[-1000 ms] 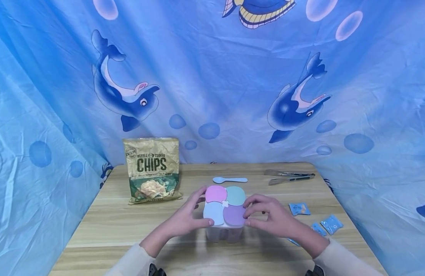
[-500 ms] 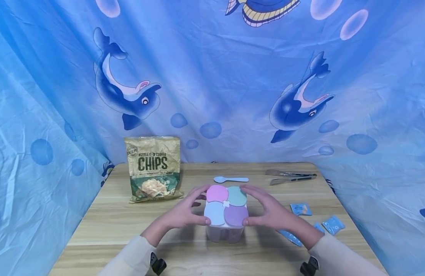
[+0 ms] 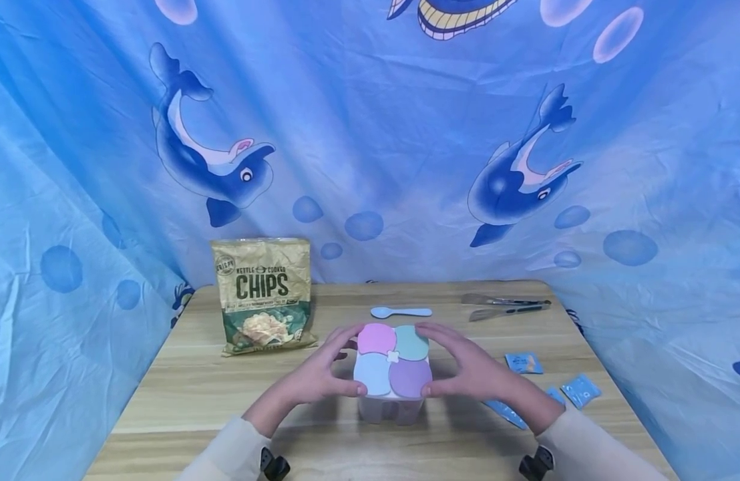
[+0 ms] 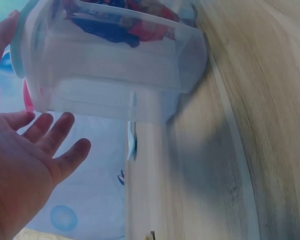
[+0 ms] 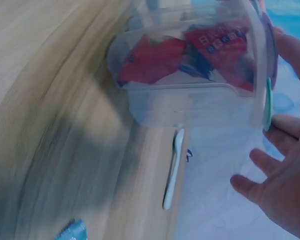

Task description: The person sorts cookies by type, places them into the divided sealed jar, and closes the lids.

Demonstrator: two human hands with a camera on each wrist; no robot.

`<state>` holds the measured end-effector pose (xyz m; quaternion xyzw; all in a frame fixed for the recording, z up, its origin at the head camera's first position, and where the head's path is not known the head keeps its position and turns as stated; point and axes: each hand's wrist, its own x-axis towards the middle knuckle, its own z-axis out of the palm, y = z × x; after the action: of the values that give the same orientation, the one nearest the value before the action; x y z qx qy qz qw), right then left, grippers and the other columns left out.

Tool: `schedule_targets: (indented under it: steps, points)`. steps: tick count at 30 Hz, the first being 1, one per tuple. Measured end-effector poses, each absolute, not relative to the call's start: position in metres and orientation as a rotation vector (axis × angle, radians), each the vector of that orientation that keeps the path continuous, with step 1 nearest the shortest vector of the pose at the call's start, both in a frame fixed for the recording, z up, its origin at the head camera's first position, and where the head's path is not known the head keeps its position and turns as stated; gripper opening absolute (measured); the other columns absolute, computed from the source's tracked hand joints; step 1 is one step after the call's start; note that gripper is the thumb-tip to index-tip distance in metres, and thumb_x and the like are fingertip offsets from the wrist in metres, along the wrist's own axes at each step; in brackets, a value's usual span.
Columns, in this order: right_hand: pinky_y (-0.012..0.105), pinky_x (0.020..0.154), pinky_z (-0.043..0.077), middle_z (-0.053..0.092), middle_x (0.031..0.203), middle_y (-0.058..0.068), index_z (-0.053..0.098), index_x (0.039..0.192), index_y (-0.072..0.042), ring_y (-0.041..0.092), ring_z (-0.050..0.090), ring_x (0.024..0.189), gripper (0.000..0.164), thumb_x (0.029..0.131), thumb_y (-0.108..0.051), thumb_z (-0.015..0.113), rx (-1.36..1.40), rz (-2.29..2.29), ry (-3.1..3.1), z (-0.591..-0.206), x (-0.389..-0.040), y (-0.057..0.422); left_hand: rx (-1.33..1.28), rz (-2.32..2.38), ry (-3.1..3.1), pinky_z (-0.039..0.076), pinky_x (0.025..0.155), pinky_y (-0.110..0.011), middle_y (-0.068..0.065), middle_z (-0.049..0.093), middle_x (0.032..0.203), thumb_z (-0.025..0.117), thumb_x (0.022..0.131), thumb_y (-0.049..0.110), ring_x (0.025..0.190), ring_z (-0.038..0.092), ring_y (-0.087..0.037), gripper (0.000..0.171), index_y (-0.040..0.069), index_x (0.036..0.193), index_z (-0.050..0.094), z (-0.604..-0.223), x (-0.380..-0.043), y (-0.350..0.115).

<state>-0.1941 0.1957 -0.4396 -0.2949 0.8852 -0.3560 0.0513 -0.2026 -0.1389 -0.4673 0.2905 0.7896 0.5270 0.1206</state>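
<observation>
A clear four-compartment storage box (image 3: 389, 409) stands on the table before me, its pink (image 3: 377, 339), green (image 3: 412, 343), light blue (image 3: 372, 374) and purple (image 3: 411, 379) flaps lying flat on top. My left hand (image 3: 319, 375) holds the lid's left side, index finger at the pink flap and thumb at the blue one. On the opposite side my right hand (image 3: 473, 371) holds the lid, index finger at the green flap, thumb at the purple. Both hands' other fingers spread away from the wall. Through the plastic, red packets (image 5: 217, 46) show in the right wrist view.
Behind the box lies a light blue spoon (image 3: 401, 312). A chips bag (image 3: 263, 294) stands at the back left, tongs (image 3: 505, 308) lie at the back right. Several small blue packets (image 3: 580, 391) lie near my right forearm. A blue curtain (image 3: 370, 133) hangs behind the table.
My right hand's fingers have spread from the purple flap, the index finger moving away to the green flap's far corner. The left hand has barely moved; the box stays in place.
</observation>
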Motion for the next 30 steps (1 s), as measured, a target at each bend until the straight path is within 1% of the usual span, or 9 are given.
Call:
schedule_targets:
  steps: [3, 6, 9, 11, 15, 19, 23, 26, 30]
  points:
    - [0.065, 0.114, 0.037, 0.037, 0.164, -0.001, 0.041, 0.157, -0.024, 0.033, 0.034, 0.151, 0.094, 0.079, -0.054, 0.085, -0.903, -1.191, 2.636, -0.443, -0.194, 0.198, 0.852, 1.56, 2.306, 0.035, 0.117, -0.061, -0.011, 0.036, 0.16, 0.089, 0.079, 0.028, 0.141, 0.044, -0.037, 0.106, 0.014, 0.162, 0.024, -0.469, -0.203, -0.138]
    - [0.062, 0.114, 0.04, 0.037, 0.165, 0.001, 0.038, 0.158, -0.025, 0.031, 0.035, 0.151, 0.091, 0.082, -0.044, 0.085, -0.894, -1.32, 2.594, -0.447, -0.191, 0.201, 0.843, 1.624, 2.25, 0.032, 0.119, -0.062, -0.013, 0.034, 0.164, 0.084, 0.085, 0.026, 0.146, 0.04, -0.04, 0.1, 0.015, 0.163, 0.022, -0.474, -0.204, -0.139]
    - [0.055, 0.113, 0.043, 0.037, 0.164, 0.003, 0.036, 0.159, -0.023, 0.03, 0.038, 0.15, 0.085, 0.089, -0.034, 0.081, -0.851, -1.45, 2.606, -0.452, -0.181, 0.204, 0.803, 1.724, 2.159, 0.031, 0.119, -0.062, -0.017, 0.029, 0.166, 0.07, 0.098, 0.022, 0.148, 0.036, -0.042, 0.084, 0.013, 0.164, 0.019, -0.482, -0.203, -0.141]
    - [0.05, 0.112, 0.046, 0.039, 0.163, 0.004, 0.036, 0.159, -0.021, 0.03, 0.042, 0.148, 0.077, 0.094, -0.029, 0.076, -0.799, -1.539, 2.615, -0.456, -0.169, 0.204, 0.748, 1.808, 2.09, 0.029, 0.12, -0.063, -0.02, 0.028, 0.166, 0.056, 0.106, 0.02, 0.149, 0.035, -0.043, 0.07, 0.008, 0.163, 0.019, -0.487, -0.202, -0.143]
    - [0.04, 0.11, 0.049, 0.047, 0.158, 0.007, 0.041, 0.156, -0.018, 0.031, 0.049, 0.142, 0.065, 0.098, -0.025, 0.07, -0.663, -1.677, 2.609, -0.466, -0.141, 0.2, 0.619, 1.958, 1.969, 0.023, 0.121, -0.065, -0.026, 0.026, 0.165, 0.035, 0.112, 0.024, 0.148, 0.033, -0.048, 0.057, 0.0, 0.161, 0.02, -0.495, -0.201, -0.144]
    - [0.037, 0.108, 0.051, 0.048, 0.157, 0.01, 0.044, 0.153, -0.016, 0.033, 0.051, 0.14, 0.063, 0.098, -0.028, 0.07, -0.485, -1.719, 2.511, -0.477, -0.116, 0.194, 0.531, 2.027, 1.913, 0.023, 0.121, -0.065, -0.03, 0.028, 0.163, 0.025, 0.114, 0.034, 0.148, 0.033, -0.049, 0.061, -0.007, 0.158, 0.022, -0.5, -0.202, -0.141]
    - [0.029, 0.104, 0.053, 0.045, 0.158, 0.016, 0.044, 0.153, -0.013, 0.041, 0.048, 0.141, 0.061, 0.099, -0.029, 0.068, -0.362, -1.749, 2.301, -0.487, -0.104, 0.19, 0.454, 2.067, 1.871, 0.024, 0.121, -0.063, -0.03, 0.03, 0.162, 0.016, 0.113, 0.041, 0.148, 0.034, -0.048, 0.066, -0.009, 0.157, 0.025, -0.502, -0.203, -0.136]
    - [0.022, 0.1, 0.053, 0.046, 0.155, 0.024, 0.044, 0.153, -0.006, 0.045, 0.047, 0.139, 0.059, 0.102, -0.027, 0.064, -0.357, -1.777, 2.167, -0.492, -0.1, 0.189, 0.431, 2.084, 1.829, 0.022, 0.122, -0.062, -0.03, 0.029, 0.162, 0.013, 0.112, 0.045, 0.149, 0.031, -0.048, 0.071, -0.008, 0.157, 0.025, -0.503, -0.203, -0.134]
    - [0.021, 0.1, 0.053, 0.047, 0.152, 0.027, 0.041, 0.154, -0.003, 0.045, 0.047, 0.139, 0.056, 0.105, -0.023, 0.059, -0.416, -1.793, 2.07, -0.497, -0.096, 0.189, 0.441, 2.057, 1.828, 0.023, 0.123, -0.061, -0.032, 0.028, 0.161, 0.01, 0.111, 0.05, 0.149, 0.03, -0.05, 0.077, -0.011, 0.156, 0.024, -0.503, -0.204, -0.133]
